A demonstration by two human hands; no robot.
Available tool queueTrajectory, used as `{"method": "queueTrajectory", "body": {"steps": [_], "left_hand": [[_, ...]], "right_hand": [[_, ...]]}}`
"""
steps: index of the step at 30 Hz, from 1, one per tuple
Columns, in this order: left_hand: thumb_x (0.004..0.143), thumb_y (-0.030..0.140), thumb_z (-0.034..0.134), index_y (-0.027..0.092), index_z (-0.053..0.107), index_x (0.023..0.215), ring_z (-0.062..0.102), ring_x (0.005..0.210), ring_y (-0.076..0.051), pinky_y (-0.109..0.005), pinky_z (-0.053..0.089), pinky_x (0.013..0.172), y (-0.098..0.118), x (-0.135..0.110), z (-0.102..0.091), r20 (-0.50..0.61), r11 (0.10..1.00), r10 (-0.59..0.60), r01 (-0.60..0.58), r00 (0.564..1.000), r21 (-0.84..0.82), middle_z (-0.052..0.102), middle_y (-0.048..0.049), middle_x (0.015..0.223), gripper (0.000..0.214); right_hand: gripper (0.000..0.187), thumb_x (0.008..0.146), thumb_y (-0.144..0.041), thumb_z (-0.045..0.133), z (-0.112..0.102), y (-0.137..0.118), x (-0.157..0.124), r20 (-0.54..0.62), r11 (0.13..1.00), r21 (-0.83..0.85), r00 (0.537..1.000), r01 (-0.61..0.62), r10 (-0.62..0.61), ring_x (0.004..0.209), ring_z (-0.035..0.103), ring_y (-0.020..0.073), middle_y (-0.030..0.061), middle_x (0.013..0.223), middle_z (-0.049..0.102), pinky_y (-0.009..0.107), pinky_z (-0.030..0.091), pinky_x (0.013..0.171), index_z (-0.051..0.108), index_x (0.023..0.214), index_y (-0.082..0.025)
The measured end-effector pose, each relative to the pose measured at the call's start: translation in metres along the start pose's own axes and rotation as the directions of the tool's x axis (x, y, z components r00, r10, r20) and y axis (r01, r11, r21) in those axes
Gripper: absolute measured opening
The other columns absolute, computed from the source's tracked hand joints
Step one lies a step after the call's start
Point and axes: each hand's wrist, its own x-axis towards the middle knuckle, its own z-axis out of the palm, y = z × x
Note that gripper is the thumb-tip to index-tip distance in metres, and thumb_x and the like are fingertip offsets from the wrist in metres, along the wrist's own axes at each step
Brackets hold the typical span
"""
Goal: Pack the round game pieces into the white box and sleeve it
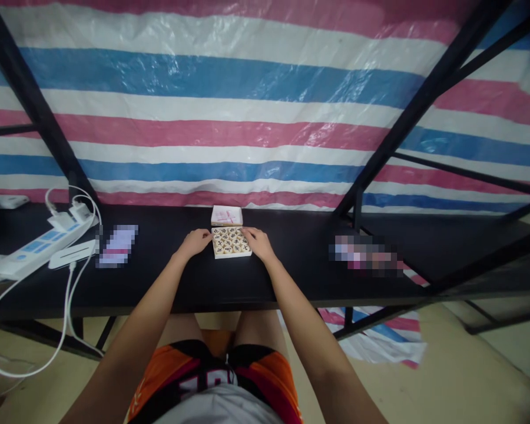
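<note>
A small shallow box (232, 255) sits on the black table (229, 282), filled with several round pale wooden pieces (231, 241) bearing dark marks. My left hand (195, 241) rests against the box's left side, fingers curled toward it. My right hand (255, 241) lies against the right side, fingers over the box's upper right corner. Whether either hand pinches a piece is too small to tell. Just behind the box lies its pale lid (227, 215) with pink print.
At the left of the table lie a white power strip (39, 244) with plugs and looping white cables (66, 306). Blurred flat items lie left (116, 245) and right (364, 254). Black frame bars (406, 123) cross a striped tarp (229, 118) behind.
</note>
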Motion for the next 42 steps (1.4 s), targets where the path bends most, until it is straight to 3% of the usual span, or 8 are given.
{"method": "queueTrajectory", "body": {"steps": [6, 10, 15, 19, 28, 31, 35, 42], "left_hand": [[0.088, 0.037, 0.043, 0.021, 0.067, 0.089, 0.064, 0.089, -0.024, -0.03, 0.043, 0.075, 0.003, 0.001, 0.004, -0.027, 0.999, -0.032, 0.033, 0.999, 0.03, 0.071, -0.0079, 0.094, 0.029], [0.086, 0.04, 0.047, 0.022, 0.063, 0.103, 0.064, 0.088, -0.023, -0.03, 0.043, 0.075, 0.003, 0.0, 0.005, -0.044, 0.998, -0.064, 0.064, 0.997, -0.001, 0.07, -0.0069, 0.092, 0.03], [0.085, 0.04, 0.049, 0.021, 0.056, 0.117, 0.064, 0.087, -0.022, -0.029, 0.043, 0.073, -0.003, 0.0, 0.005, -0.067, 0.995, -0.093, 0.09, 0.993, -0.045, 0.07, -0.0061, 0.093, 0.037], [0.085, 0.039, 0.05, 0.023, 0.058, 0.114, 0.063, 0.084, -0.022, -0.028, 0.042, 0.069, -0.004, 0.001, 0.006, -0.073, 0.997, -0.071, 0.068, 0.995, -0.044, 0.069, -0.0054, 0.091, 0.034], [0.082, 0.033, 0.051, 0.022, 0.064, 0.101, 0.062, 0.077, -0.02, -0.028, 0.041, 0.065, 0.0, -0.001, 0.006, -0.087, 0.998, -0.042, 0.037, 0.995, -0.054, 0.069, -0.0045, 0.085, 0.025], [0.082, 0.029, 0.052, 0.021, 0.065, 0.097, 0.06, 0.078, -0.02, -0.029, 0.043, 0.069, -0.001, 0.002, 0.007, -0.146, 0.999, 0.015, -0.021, 0.989, -0.038, 0.067, -0.0054, 0.084, 0.022], [0.082, 0.027, 0.052, 0.017, 0.062, 0.105, 0.058, 0.088, -0.021, -0.034, 0.046, 0.082, 0.0, 0.006, 0.012, -0.332, 0.98, 0.129, -0.171, 0.935, -0.1, 0.061, -0.0079, 0.093, 0.027], [0.071, 0.027, 0.065, 0.02, 0.036, 0.139, 0.05, 0.117, -0.024, -0.036, 0.047, 0.09, 0.006, 0.005, 0.016, -0.351, 0.878, 0.234, -0.352, 0.907, -0.324, 0.041, -0.0136, 0.135, 0.075]], "right_hand": [[0.029, 0.087, -0.022, 0.045, -0.002, -0.003, 0.025, -0.125, 0.973, -0.217, 0.986, 0.079, -0.108, 0.098, 0.057, 0.0235, 0.0107, 0.107, 0.064, 0.038, 0.043, 0.092, 0.066, 0.107, -0.017], [0.047, 0.078, -0.009, 0.05, 0.004, -0.014, 0.07, 0.136, 0.891, -0.424, 0.984, 0.162, -0.114, 0.11, 0.053, 0.0267, 0.0133, 0.122, 0.058, 0.037, 0.041, 0.096, 0.057, 0.124, -0.016], [0.054, 0.077, -0.013, 0.055, 0.016, -0.026, 0.116, 0.496, 0.77, -0.575, 0.866, 0.277, 0.059, 0.116, 0.053, 0.0266, 0.0126, 0.131, 0.055, 0.032, 0.041, 0.094, 0.053, 0.131, -0.018], [0.034, 0.077, -0.017, 0.058, 0.019, -0.022, 0.125, 0.585, 0.743, -0.598, 0.797, 0.301, 0.148, 0.105, 0.061, 0.0245, 0.009, 0.117, 0.065, 0.027, 0.044, 0.085, 0.069, 0.11, -0.021], [0.025, 0.084, -0.018, 0.049, 0.013, -0.019, 0.105, 0.473, 0.757, -0.588, 0.88, 0.284, 0.038, 0.099, 0.061, 0.0235, 0.0144, 0.106, 0.067, 0.028, 0.042, 0.084, 0.069, 0.097, -0.015], [0.023, 0.083, -0.018, 0.047, 0.0, -0.026, 0.098, 0.31, 0.845, -0.469, 0.944, 0.256, -0.114, 0.098, 0.059, 0.0217, 0.0131, 0.104, 0.066, 0.029, 0.04, 0.085, 0.065, 0.096, -0.014], [0.013, 0.076, -0.022, 0.048, -0.024, -0.035, 0.083, 0.014, 0.981, -0.058, 0.983, 0.184, -0.184, 0.074, 0.056, 0.0158, 0.0026, 0.079, 0.064, 0.027, 0.042, 0.073, 0.06, 0.08, -0.017], [0.01, 0.07, -0.03, 0.047, -0.02, -0.035, 0.031, -0.031, 0.853, 0.519, 0.998, 0.057, -0.048, 0.067, 0.054, 0.0142, -0.0003, 0.072, 0.062, 0.026, 0.042, 0.066, 0.05, 0.07, -0.02]]}}
